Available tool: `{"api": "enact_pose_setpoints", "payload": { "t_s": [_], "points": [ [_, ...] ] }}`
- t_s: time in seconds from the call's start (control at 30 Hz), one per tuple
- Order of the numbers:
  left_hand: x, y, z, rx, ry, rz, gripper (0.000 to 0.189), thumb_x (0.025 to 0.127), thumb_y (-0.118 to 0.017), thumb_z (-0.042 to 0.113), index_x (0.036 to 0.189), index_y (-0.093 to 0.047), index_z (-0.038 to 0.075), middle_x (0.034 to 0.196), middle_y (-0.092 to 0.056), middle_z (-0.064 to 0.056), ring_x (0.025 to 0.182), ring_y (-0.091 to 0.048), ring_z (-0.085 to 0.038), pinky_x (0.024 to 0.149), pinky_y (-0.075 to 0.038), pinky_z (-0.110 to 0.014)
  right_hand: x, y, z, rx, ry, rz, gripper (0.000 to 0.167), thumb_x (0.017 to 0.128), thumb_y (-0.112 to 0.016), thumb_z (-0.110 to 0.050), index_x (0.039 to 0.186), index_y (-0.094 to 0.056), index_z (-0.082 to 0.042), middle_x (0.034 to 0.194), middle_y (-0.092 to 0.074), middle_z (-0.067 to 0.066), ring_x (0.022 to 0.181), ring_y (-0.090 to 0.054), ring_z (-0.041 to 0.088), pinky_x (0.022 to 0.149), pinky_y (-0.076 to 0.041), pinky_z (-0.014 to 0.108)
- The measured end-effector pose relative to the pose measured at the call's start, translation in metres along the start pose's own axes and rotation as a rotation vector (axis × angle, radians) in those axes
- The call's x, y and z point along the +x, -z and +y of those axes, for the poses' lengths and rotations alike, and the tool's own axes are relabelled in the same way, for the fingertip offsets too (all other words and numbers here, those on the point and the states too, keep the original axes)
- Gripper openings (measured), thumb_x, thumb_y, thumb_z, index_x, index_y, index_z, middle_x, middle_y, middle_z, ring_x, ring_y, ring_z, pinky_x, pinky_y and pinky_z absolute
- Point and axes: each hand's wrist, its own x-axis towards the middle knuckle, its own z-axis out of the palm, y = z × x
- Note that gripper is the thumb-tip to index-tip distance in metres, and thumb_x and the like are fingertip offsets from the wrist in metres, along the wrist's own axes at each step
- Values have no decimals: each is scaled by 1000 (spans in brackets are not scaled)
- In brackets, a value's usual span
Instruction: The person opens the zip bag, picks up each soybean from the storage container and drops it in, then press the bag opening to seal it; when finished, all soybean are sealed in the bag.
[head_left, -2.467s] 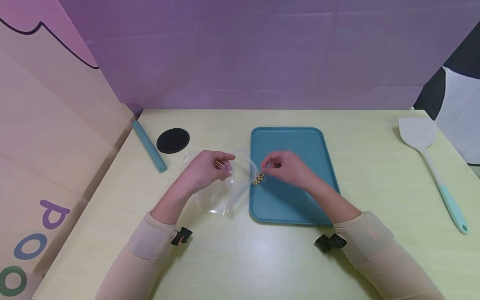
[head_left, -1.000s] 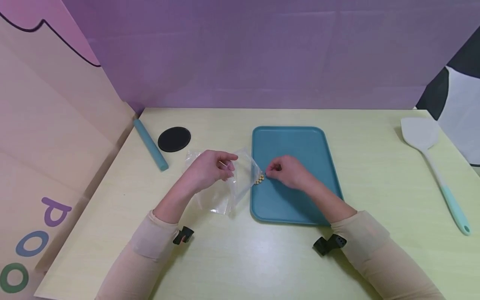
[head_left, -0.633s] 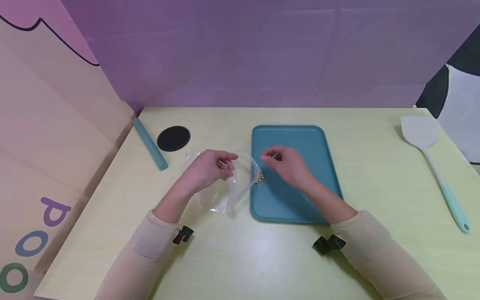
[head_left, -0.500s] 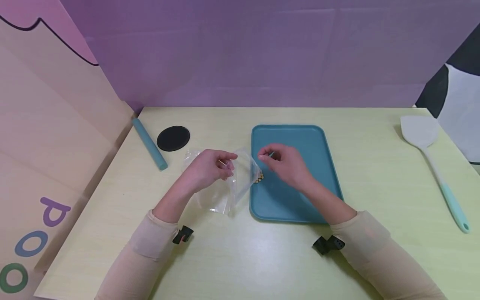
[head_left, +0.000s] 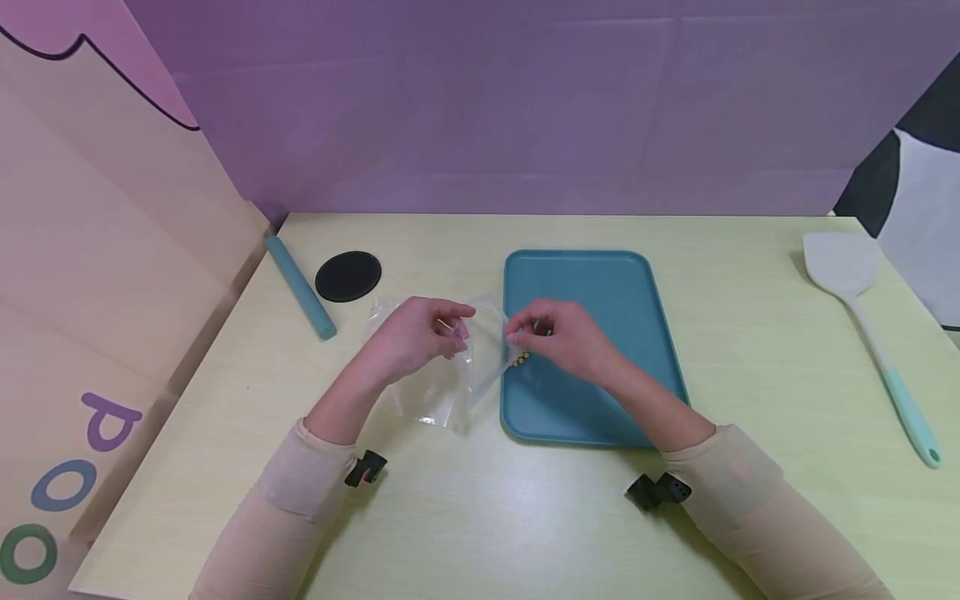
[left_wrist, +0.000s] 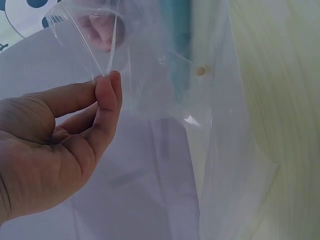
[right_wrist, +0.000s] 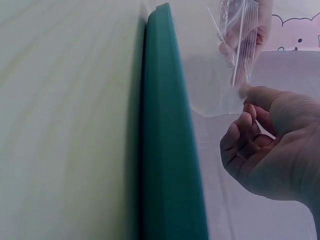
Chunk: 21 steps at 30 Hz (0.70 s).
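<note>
My left hand [head_left: 423, 337] pinches the rim of a clear zip bag [head_left: 433, 392] between thumb and fingertips, and the bag hangs upright over the table. At the other end of its mouth is my right hand [head_left: 562, 337], fingers curled and thumb near the index finger. Whether these fingertips grip the rim or something small cannot be seen. Small round tan beans or beads [head_left: 521, 358] lie at the left edge of a blue tray [head_left: 592, 400], partly behind the bag. One tan ball [left_wrist: 200, 71] shows through the plastic in the left wrist view.
A blue rod [head_left: 302, 287] and a black disc [head_left: 348, 277] lie at the table's back left. Along the right side rests a spatula [head_left: 840, 258] with a mint handle. Purple cloth [head_left: 480, 108] rises behind the table.
My right hand dipped to the tan pieces, rose up and left, then came down to the bag's mouth. The left hand and the bag have stayed nearly still.
</note>
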Motion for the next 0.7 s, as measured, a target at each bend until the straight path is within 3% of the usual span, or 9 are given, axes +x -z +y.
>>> {"api": "enact_pose_setpoints", "payload": {
  "t_s": [0.5,0.7],
  "points": [
    [-1,1,0,12,1,6,47,93,-70,0,139,-61,4,98,-67,-7,88,-67,-22,88,-57,-47,0,0,3,-15,-17,-46,13,92,-77,-15,104,-78,-10,84,-60,1,75,-56,21,62,-46,32],
    [-1,2,0,19,-2,6,47,93,-70,0,139,-60,3,97,-68,-8,87,-67,-22,88,-57,-47,0,1,3,18,-30,-27,16,94,-74,-17,108,-76,-8,87,-63,3,76,-57,23,62,-47,32]
  ]
}}
